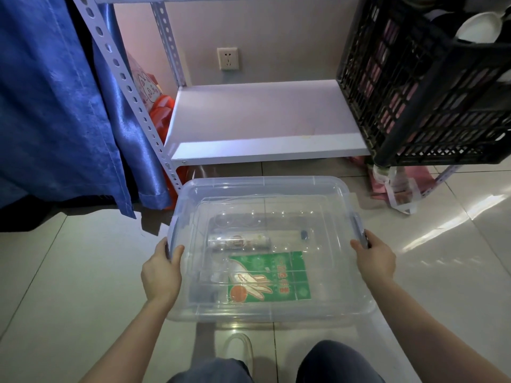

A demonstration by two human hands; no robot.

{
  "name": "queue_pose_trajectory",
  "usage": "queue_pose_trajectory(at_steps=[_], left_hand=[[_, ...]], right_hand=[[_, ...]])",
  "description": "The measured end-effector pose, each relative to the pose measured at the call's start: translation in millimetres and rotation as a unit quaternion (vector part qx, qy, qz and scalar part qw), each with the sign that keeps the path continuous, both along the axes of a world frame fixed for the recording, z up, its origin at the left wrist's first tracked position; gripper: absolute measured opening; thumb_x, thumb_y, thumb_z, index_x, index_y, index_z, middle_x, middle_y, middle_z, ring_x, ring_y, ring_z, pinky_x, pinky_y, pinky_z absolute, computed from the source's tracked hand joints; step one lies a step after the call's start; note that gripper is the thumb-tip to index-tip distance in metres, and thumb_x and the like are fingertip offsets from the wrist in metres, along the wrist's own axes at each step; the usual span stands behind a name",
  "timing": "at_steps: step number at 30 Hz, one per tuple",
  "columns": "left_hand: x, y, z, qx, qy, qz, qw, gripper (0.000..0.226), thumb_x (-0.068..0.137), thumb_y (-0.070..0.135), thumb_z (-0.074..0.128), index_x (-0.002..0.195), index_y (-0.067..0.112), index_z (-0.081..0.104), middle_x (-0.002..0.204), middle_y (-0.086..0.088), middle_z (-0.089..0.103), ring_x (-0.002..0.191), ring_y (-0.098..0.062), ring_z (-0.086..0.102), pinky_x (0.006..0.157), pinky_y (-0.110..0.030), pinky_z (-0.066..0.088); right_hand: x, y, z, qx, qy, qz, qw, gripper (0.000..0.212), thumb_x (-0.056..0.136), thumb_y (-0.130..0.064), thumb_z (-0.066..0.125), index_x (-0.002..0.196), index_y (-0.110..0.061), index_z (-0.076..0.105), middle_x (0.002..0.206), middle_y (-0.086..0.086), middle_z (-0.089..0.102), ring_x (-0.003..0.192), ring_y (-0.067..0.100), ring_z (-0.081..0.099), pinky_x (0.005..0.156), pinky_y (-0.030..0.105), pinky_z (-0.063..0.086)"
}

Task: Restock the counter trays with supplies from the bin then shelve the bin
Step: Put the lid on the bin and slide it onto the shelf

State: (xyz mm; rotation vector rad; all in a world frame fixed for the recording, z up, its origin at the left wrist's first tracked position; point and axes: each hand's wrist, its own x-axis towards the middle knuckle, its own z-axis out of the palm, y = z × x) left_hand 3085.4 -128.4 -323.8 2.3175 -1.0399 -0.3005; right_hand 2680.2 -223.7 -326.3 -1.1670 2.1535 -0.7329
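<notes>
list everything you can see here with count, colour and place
bin: 1, clear with lid, in front of the shelf, over the tiled floor
packet: 1, green, inside bin, near side
tube: 1, white with red print, inside bin, middle
small item: 1, dark blue, inside bin, right; too small to identify
shelf: 1, white, low, behind bin
crate: 1, black, right end of shelf
socket: 1, white, wall above shelf
curtain: 1, blue, left
bag: 1, red-orange, left of shelf
shoe: 1, white, below bin
left grip: 1 hand, holds bin's left edge
right grip: 1 hand, holds bin's right edge
</notes>
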Motion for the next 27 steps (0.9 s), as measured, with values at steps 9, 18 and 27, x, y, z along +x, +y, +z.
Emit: queue_pose_trajectory(at_steps=[9, 18, 27], left_hand=[[5.1, 16.2, -0.1, 0.042, 0.161, -0.029, 0.986, 0.052, 0.092, 0.044, 0.054, 0.139, 0.034, 0.033, 0.104, -0.005, 0.056, 0.091, -0.036, 0.061, 0.082, -0.047, 0.054], [5.5, 50.8, 25.6, 0.021, 0.234, -0.028, 0.972, 0.058, 0.090, 0.031, 0.062, 0.142, 0.033, 0.037, 0.103, -0.011, 0.063, 0.082, -0.029, 0.065, 0.068, -0.046, 0.059], [2.3, 38.8, 128.3, -0.099, 0.236, -0.040, 0.966, 0.049, 0.084, 0.033, 0.069, 0.126, 0.043, 0.045, 0.099, -0.006, 0.066, 0.081, -0.025, 0.067, 0.066, -0.047, 0.060]], right_hand=[[-7.8, 26.4, 7.2, 0.069, -0.086, 0.052, 0.992, 0.057, 0.094, -0.036, 0.054, 0.144, -0.040, 0.027, 0.114, 0.000, 0.051, 0.094, 0.030, 0.064, 0.078, 0.049, 0.058], [-23.4, 50.5, 38.4, 0.060, -0.113, 0.092, 0.988, 0.062, 0.093, -0.036, 0.058, 0.146, -0.038, 0.028, 0.128, 0.007, 0.053, 0.080, 0.021, 0.066, 0.063, 0.041, 0.059], [-39.7, 41.5, 144.9, -0.086, -0.157, 0.130, 0.975, 0.066, 0.085, -0.024, 0.070, 0.141, -0.037, 0.038, 0.131, 0.007, 0.054, 0.110, 0.032, 0.061, 0.085, 0.054, 0.055]])
